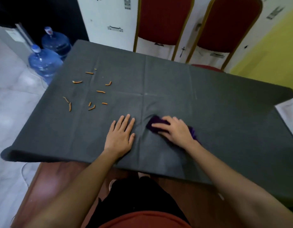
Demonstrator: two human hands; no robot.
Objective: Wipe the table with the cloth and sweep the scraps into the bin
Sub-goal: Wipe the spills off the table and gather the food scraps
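The table [208,99] is covered by a dark grey sheet. A purple cloth [154,123] lies bunched near the table's front middle, and my right hand [173,130] presses down on it with fingers curled over it. My left hand [121,134] rests flat on the sheet just left of the cloth, fingers spread, holding nothing. Several orange scraps [89,94] are scattered on the table's left part, well away from both hands. No bin is in view.
Two blue water bottles [45,61] stand on the floor beyond the table's left edge. Two red chairs [164,22] stand behind the far edge. A white sheet of paper [289,111] lies at the table's right edge. The sheet wrinkles around the cloth.
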